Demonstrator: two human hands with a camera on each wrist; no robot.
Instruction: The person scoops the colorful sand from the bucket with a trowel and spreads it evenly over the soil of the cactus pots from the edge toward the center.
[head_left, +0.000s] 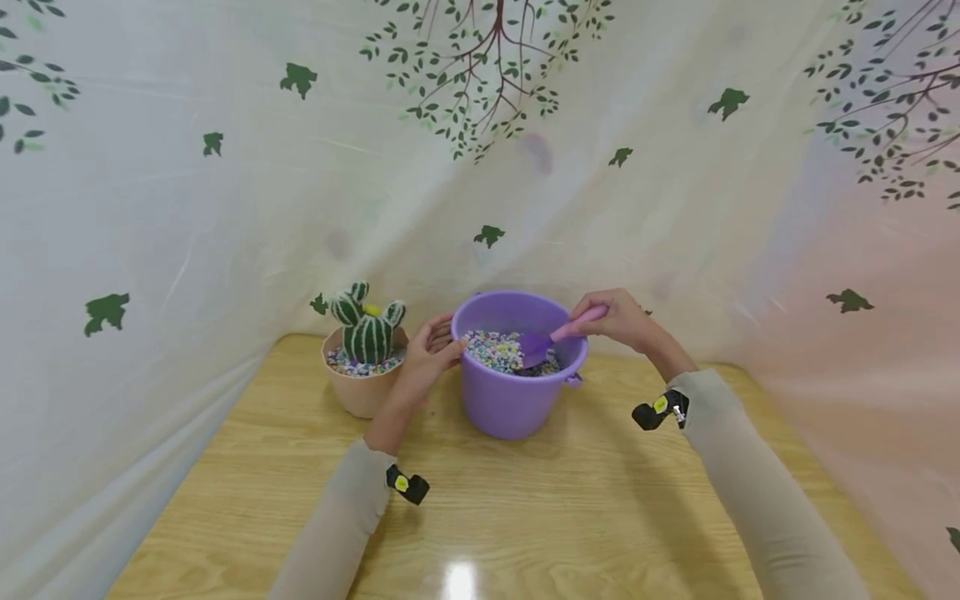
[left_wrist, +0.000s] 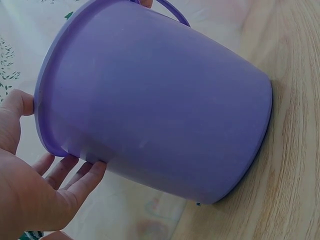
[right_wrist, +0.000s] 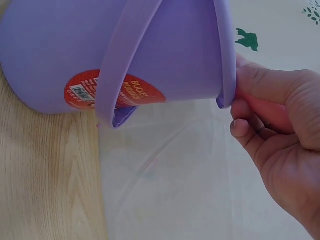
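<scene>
A purple bucket (head_left: 510, 408) stands upright on the table, partly filled with small multicoloured pebbles (head_left: 491, 350). At its left side my left hand (head_left: 431, 354) holds it, thumb at the rim and fingers against the outer wall (left_wrist: 150, 100). Above the right rim, my right hand (head_left: 618, 317) grips the pink handle of a toy shovel (head_left: 566, 330). The shovel's purple blade dips into the pebbles, its tip hidden among them. In the right wrist view, my thumb and fingers (right_wrist: 280, 115) close round the handle beside the bucket's rim.
Left of the bucket, near my left hand, stands a pot (head_left: 360, 392) with a knitted-looking cactus (head_left: 367, 337) and colourful pebbles. The bucket's carrying handle (right_wrist: 117, 65) hangs down its right side. A leaf-printed curtain (head_left: 420, 208) rises behind the wooden table (head_left: 480, 500).
</scene>
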